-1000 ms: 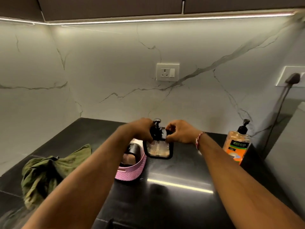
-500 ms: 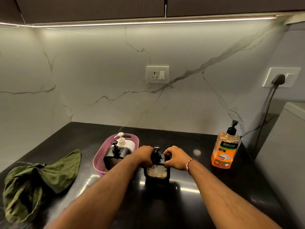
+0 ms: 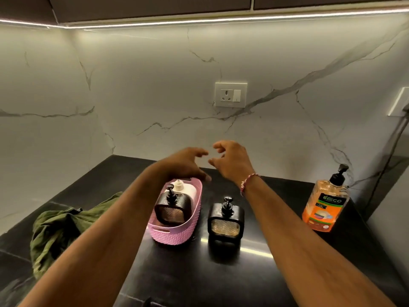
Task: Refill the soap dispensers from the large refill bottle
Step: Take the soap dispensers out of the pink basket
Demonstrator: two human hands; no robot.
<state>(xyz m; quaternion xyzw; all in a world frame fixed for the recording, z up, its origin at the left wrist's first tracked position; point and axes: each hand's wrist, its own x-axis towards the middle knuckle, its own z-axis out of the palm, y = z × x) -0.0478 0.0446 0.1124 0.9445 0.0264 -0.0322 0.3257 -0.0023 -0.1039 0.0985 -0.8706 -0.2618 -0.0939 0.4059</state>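
Here our left hand (image 3: 188,162) and right hand (image 3: 231,161) hover empty, fingers loosely spread; the black dispenser (image 3: 225,220) stands just beside the pink basket (image 3: 174,237), with the orange refill bottle (image 3: 325,207) well to the right.

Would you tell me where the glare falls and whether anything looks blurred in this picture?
Head view: the under-cabinet light strip reflects as a bright streak on the black countertop, by the base of the freestanding black dispenser; the raised left hand and right hand look slightly motion-soft.
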